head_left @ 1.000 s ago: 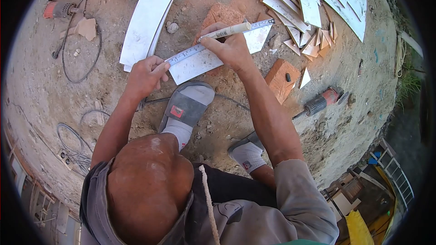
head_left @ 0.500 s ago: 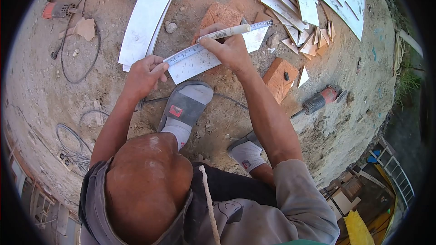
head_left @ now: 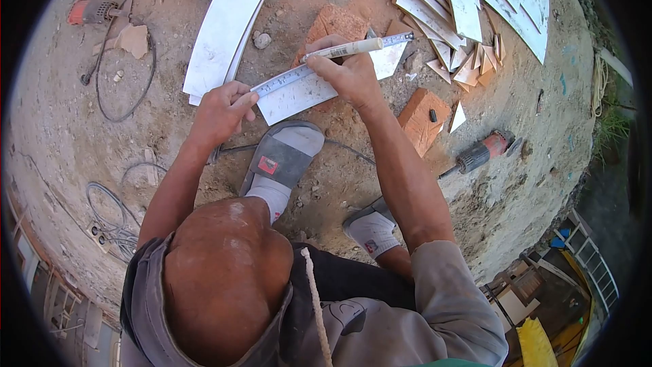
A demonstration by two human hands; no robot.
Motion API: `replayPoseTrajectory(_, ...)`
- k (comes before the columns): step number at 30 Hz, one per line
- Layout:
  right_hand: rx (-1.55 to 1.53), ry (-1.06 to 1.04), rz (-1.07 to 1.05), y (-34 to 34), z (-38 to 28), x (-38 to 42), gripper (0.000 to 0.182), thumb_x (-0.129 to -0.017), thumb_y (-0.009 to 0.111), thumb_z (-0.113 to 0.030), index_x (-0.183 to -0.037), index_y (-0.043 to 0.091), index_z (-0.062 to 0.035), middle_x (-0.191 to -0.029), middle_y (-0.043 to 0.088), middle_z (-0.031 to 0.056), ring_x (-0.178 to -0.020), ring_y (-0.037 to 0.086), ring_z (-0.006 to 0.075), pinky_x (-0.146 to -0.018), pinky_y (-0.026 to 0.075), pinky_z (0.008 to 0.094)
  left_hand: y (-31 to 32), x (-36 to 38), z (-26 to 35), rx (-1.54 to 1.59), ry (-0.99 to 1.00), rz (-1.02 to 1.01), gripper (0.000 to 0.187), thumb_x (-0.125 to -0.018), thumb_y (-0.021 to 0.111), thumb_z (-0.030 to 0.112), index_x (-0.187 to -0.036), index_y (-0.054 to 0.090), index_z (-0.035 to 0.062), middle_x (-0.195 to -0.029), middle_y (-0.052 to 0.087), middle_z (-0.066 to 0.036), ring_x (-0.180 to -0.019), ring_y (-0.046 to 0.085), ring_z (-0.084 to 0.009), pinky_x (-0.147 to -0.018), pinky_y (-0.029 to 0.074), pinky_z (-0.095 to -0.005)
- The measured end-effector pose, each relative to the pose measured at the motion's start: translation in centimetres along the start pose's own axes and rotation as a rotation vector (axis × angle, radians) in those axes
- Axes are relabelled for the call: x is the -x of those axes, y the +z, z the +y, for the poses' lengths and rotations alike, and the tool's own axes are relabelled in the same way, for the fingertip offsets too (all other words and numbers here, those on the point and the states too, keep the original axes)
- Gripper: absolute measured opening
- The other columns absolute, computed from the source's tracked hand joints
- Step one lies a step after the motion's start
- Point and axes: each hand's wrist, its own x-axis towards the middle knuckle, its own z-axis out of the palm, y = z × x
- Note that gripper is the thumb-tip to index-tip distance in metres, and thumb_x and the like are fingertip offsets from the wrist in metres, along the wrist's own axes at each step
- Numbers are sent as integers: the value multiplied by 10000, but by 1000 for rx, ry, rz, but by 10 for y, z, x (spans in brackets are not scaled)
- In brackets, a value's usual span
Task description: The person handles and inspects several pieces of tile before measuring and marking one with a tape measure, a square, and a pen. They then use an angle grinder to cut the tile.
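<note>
A white tile piece lies on the ground in front of my foot, its far part resting over a red brick. Along its upper edge runs a measuring tape strip, its metal end reaching past the tile's right side. My left hand is closed, pinching the strip's left end between thumb and fingers at the tile's corner. A pale marker pen is gripped in my right hand, whose fingers lie across the strip and tile. The pen's tip is near the strip's upper edge, too small to make out clearly.
A second brick bears a small black cap. An angle grinder lies to the right; another red power tool lies far left with its cable. Long white tiles and stacked tiles with offcuts are at the back.
The whole view has shifted slightly, everything appearing a little to the right. Both hands keep their grips on the tape strip and marker pen, with hardly any movement over the tile.
</note>
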Motion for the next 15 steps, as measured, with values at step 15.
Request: replayPoseTrajectory(15, 2, 21, -18, 0, -1, -1, 186, -768, 707, -195, -853, 697, -30, -786, 685, 50, -729, 619, 124, -658, 494, 278, -1, -2, -4, -18, 22, -6, 318, -918, 626, 277, -1038, 651, -16, -684, 664, -60, -490, 556, -111, -480, 444, -269)
